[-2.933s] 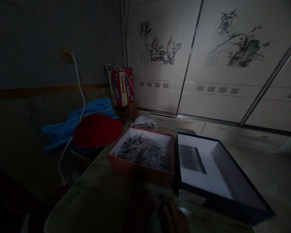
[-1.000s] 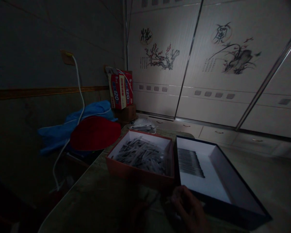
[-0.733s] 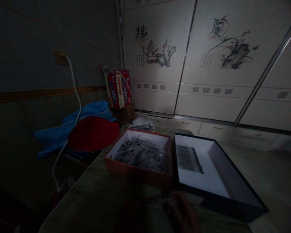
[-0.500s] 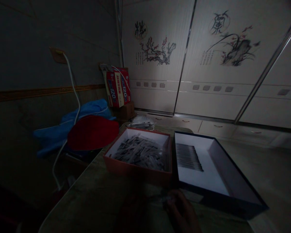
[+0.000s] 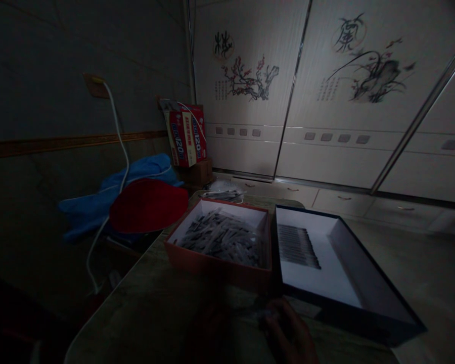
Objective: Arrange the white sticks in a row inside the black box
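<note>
My right hand [image 5: 290,333] is closed on a slim, pen-like stick [image 5: 263,313] with a pale, shiny, clear part, low over the table. My left hand [image 5: 210,323] is a dim shape at the stick's other end; deep shadow hides its fingers. Just beyond my hands, an orange-red box [image 5: 220,268] holds a jumbled heap of slim grey-and-clear sticks [image 5: 223,237]. To its right stands a dark blue box [image 5: 364,318] with a white inside. Similar dark sticks [image 5: 298,246] lie side by side in a neat row at its left.
The room is dim. A clear plastic bag [image 5: 225,189] lies behind the boxes at the table's [image 5: 136,313] far edge. On the left are a red round cover [image 5: 149,205], blue cloth [image 5: 144,169] and a white cable [image 5: 117,126]. A red carton [image 5: 185,134] stands before sliding doors [image 5: 246,151].
The whole view has shifted slightly to the right. My right hand keeps its closed grip on the stick, and both boxes stay as they were.
</note>
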Available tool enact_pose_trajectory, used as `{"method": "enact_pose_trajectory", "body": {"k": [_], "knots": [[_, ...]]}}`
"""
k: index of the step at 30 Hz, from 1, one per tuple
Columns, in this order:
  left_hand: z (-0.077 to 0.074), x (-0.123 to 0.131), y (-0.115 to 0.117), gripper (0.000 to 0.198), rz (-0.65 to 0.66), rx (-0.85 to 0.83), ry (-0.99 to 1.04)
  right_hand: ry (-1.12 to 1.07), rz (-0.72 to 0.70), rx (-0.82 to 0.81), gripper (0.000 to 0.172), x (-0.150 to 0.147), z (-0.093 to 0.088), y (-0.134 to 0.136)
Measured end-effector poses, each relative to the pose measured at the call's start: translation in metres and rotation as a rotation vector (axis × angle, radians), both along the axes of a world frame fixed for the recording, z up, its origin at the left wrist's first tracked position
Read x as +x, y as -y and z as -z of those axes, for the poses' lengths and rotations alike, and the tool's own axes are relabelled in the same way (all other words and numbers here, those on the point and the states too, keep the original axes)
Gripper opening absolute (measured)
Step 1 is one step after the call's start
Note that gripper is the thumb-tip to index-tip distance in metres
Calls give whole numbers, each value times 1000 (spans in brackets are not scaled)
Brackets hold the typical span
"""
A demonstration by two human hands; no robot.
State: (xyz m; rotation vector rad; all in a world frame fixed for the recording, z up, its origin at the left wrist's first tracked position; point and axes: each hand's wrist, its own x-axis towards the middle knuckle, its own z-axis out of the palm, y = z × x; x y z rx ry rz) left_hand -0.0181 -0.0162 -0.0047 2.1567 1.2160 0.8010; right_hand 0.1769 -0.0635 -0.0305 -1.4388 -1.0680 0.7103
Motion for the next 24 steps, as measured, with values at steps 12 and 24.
{"method": "enact_pose_trajectory", "body": {"k": [12, 24], "knots": [[5, -3, -1, 28, 103, 132, -145, 55, 21, -3, 33, -2, -2, 3], [4, -3, 0, 29, 177, 310, -305, 544, -119, 232, 34, 5, -24, 13]]}}
